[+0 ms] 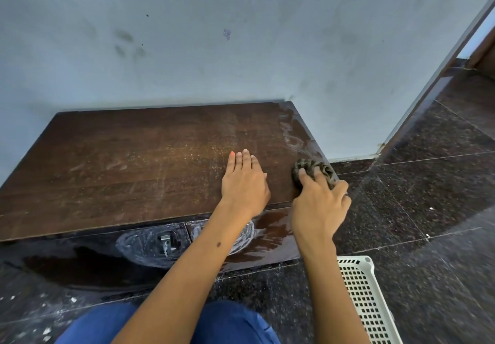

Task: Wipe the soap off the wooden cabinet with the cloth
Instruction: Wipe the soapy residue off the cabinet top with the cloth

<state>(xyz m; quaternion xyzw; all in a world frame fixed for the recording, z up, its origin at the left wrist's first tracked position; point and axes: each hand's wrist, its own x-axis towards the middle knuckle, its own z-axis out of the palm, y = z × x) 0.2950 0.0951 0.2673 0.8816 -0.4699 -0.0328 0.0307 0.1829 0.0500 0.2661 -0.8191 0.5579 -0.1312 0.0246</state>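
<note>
The right hand (320,204) grips a dark, crumpled cloth (313,170). Its fingers are curled over the cloth and press it down on the top of the wooden cabinet (120,161), at the front right corner, close to the right edge. Just behind the cloth, along this right edge, there are pale streaks of soap (293,140) that run toward the back corner of the top.

The left hand (245,182) lies flat on the cabinet top, just to the left of the cloth but not touching it. Its fingers are straight and together, pointing toward the wall, and the hand holds nothing. One nail shows an orange colour.

The cabinet is low and dark brown, and its back stands against a pale grey wall (214,35) that has several dark smudges. The top is scratched and has faint whitish marks in the middle and on the left part. On the front face, below the forearms, white soapy foam (139,247) lies in a rounded patch around a metal handle (167,243), and the surface to the right of it looks wet and shiny.

The floor (428,196) is of dark speckled tiles with thin pale joints. A white plastic basket (367,298) with a grid of holes stands on the floor at the right, near the right forearm. At the bottom of the view, blue cloth covers the person's knees (227,325).
</note>
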